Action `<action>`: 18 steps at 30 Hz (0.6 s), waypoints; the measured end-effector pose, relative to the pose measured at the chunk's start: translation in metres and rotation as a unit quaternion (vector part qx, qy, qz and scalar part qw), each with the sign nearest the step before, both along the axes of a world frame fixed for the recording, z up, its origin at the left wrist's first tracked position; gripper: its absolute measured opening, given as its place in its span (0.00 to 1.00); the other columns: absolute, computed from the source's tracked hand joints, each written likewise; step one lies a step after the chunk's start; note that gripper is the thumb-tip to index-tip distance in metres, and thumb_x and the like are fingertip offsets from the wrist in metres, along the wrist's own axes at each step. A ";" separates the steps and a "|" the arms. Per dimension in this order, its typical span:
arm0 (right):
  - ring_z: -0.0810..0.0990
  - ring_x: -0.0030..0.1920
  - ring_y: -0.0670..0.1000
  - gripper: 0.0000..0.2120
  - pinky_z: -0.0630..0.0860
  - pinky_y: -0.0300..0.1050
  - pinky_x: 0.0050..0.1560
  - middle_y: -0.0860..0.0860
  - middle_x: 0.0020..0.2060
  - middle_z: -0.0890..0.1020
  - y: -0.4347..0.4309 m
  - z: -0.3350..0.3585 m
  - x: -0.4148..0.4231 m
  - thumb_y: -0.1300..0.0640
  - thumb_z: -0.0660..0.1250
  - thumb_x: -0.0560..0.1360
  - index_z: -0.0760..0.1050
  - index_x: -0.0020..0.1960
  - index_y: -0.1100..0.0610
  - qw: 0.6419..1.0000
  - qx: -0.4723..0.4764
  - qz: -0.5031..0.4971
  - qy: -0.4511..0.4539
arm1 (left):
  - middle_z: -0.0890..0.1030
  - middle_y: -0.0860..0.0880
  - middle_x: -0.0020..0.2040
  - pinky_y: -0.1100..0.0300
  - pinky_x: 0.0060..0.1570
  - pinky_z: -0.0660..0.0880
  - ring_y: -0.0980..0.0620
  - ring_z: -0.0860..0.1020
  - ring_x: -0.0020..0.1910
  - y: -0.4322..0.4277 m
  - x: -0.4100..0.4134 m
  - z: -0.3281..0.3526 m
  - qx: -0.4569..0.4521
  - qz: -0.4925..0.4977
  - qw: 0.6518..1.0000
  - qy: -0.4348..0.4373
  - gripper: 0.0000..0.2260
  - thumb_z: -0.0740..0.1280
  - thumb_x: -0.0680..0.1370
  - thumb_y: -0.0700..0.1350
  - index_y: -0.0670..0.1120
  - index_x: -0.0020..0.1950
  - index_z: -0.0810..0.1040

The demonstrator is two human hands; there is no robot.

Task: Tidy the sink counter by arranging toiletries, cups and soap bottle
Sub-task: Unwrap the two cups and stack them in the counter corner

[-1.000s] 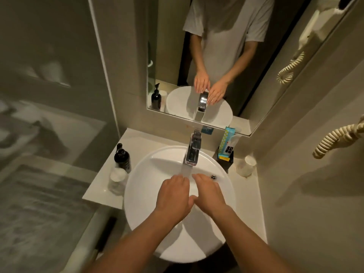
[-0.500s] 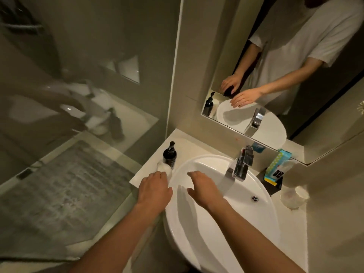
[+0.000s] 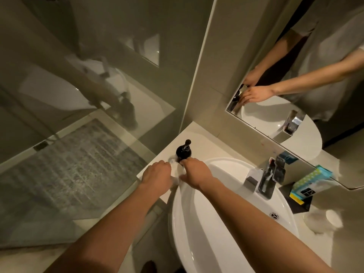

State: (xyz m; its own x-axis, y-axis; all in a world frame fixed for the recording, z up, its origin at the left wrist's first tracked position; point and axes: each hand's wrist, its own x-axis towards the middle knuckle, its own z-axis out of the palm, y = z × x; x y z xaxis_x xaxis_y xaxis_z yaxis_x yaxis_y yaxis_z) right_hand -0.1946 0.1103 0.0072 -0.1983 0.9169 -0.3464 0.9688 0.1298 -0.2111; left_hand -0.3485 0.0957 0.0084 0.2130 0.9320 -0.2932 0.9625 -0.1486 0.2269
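A black pump soap bottle (image 3: pixel 183 151) stands on the white counter (image 3: pixel 199 141) left of the round basin (image 3: pixel 232 223). Just in front of it is a clear cup (image 3: pixel 175 171), mostly hidden between my hands. My left hand (image 3: pixel 156 175) curls around the cup's left side. My right hand (image 3: pixel 197 173) reaches across the basin rim, its fingertips at the bottle's base and its thumb against the cup; its grip is hidden. A second clear cup (image 3: pixel 323 219) lies on its side at the right. A blue-green toiletry packet (image 3: pixel 311 181) leans on a black tray (image 3: pixel 300 204).
A chrome faucet (image 3: pixel 269 179) stands at the back of the basin. The mirror (image 3: pixel 295 85) above the counter reflects my arms. A glass shower partition (image 3: pixel 88 134) borders the counter's left edge, with a grey mat (image 3: pixel 78 164) behind it.
My hands left the running water under the faucet and moved left to the cup and soap bottle. My view swung left with them.
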 end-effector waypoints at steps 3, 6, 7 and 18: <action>0.80 0.50 0.59 0.13 0.72 0.47 0.44 0.55 0.51 0.81 0.006 -0.006 -0.004 0.53 0.71 0.72 0.78 0.55 0.55 1.000 -0.009 -0.006 0.001 | 0.79 0.44 0.57 0.53 0.48 0.72 0.42 0.79 0.56 0.008 0.002 -0.007 0.000 0.002 1.000 0.010 0.13 0.69 0.77 0.47 0.43 0.58 0.76; 0.81 0.50 0.59 0.15 0.75 0.48 0.46 0.55 0.50 0.83 0.009 -0.010 -0.005 0.52 0.72 0.71 0.79 0.55 0.54 0.999 -0.020 -0.023 0.019 | 0.79 0.44 0.56 0.54 0.45 0.70 0.43 0.80 0.55 0.013 0.003 -0.012 -0.008 0.007 1.000 0.005 0.13 0.70 0.77 0.48 0.43 0.57 0.77; 0.82 0.50 0.58 0.15 0.76 0.48 0.48 0.54 0.51 0.83 0.008 -0.011 -0.005 0.52 0.72 0.70 0.79 0.56 0.54 0.999 -0.024 -0.028 0.028 | 0.80 0.45 0.55 0.54 0.44 0.71 0.43 0.80 0.54 0.013 0.002 -0.013 -0.010 0.010 1.000 0.004 0.13 0.71 0.77 0.48 0.44 0.57 0.77; 0.81 0.58 0.53 0.25 0.78 0.49 0.58 0.49 0.60 0.84 -0.011 0.013 -0.006 0.48 0.76 0.70 0.77 0.66 0.49 0.988 0.006 -0.038 0.147 | 0.81 0.50 0.47 0.54 0.40 0.74 0.50 0.77 0.43 0.013 -0.035 0.017 -0.004 -0.022 0.998 -0.057 0.16 0.75 0.74 0.56 0.50 0.57 0.78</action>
State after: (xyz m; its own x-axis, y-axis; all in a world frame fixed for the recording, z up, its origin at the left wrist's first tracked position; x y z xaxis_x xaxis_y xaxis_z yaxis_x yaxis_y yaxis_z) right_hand -0.2005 0.0988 0.0200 -0.2199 0.9366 -0.2729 0.8727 0.0639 -0.4841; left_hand -0.3840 0.1088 0.0257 0.2860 0.9186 -0.2727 0.9231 -0.1877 0.3357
